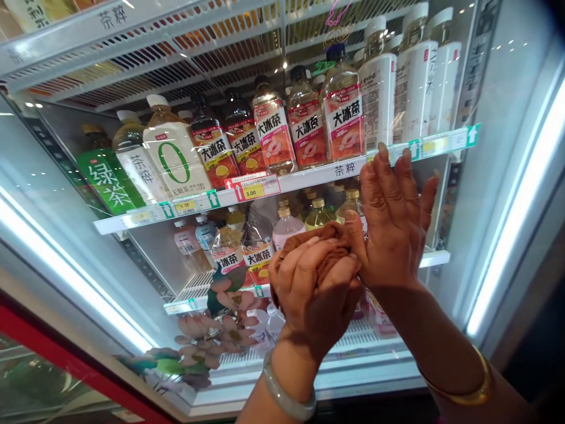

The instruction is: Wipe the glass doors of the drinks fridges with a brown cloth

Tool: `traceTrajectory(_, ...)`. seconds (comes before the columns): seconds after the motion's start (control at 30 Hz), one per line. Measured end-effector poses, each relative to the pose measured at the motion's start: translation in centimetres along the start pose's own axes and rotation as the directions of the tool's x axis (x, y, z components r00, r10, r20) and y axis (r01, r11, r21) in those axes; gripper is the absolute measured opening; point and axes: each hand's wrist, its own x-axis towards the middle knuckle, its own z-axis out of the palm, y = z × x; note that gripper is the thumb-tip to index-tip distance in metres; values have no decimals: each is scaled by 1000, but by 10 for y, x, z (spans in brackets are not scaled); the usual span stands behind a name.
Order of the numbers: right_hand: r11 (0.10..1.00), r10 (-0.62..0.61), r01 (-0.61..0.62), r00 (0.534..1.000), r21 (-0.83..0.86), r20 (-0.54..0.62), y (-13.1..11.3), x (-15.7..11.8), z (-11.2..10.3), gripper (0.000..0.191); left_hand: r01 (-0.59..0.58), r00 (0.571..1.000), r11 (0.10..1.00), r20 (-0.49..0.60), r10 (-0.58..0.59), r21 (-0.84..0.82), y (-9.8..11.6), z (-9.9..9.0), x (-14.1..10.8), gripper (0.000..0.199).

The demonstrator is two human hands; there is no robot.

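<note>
While a brown cloth is gripped in the curled fingers of the left hand, below the white price rail, the right hand is held up beside it with fingers spread, its fingertips overlapping the right part of that rail in the view; whether its thumb touches the cloth cannot be told. Above the rail, red-labelled tea bottles are stood in a row, with tall white-labelled bottles ranged to their right; below it, gold-capped bottles are partly hidden by the hands. By flower decals, lower and left of the rail, and by faint reflections, a glass pane in front of the bottles is suggested, though contact with it cannot be confirmed for either hand. Should the left fist be loosened, the cloth could be dropped, since it appears to be held only as a crumpled wad. If the bare right palm is pressed on the pane, prints could be left there, and by a swung wrist the pale bangle could be knocked against it.
</note>
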Motion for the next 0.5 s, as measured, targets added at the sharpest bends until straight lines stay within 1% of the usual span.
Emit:
traceTrajectory(0.07,1000,-7,7,1000,-4,0,0,0,0,73,-12,1000,999,-18,12,37,-11,-10,7,21)
traceTrajectory(0.1,1000,-13,13,1000,-6,-6,0,0,0,74,3,999,998,-44,-1,62,-18,-16,12,22)
traceTrajectory(0.17,1000,-16,16,1000,-10,-12,0,0,0,74,83,991,991,-113,-71,105,-30,-28,21,24)
traceTrajectory(0.23,1000,-3,3,1000,-14,-4,-1,0,-1,74,169,978,978,-146,-151,122,-36,-34,25,23)
traceTrajectory(0.3,1000,16,-15,1000,-17,19,-2,0,-2,75,170,978,977,-146,-151,127,-32,-31,23,23)
traceTrajectory(0.37,1000,21,-21,999,-13,31,-2,1,-2,75,109,988,989,-119,-97,97,-20,-21,14,22)
traceTrajectory(0.43,1000,9,-9,1000,-1,17,-2,0,-2,73,43,998,998,-53,-41,38,-5,-9,3,21)
traceTrajectory(0.5,1000,-3,3,1000,11,10,-1,0,-2,72,20,1000,1000,16,-20,-13,5,-1,-5,18)
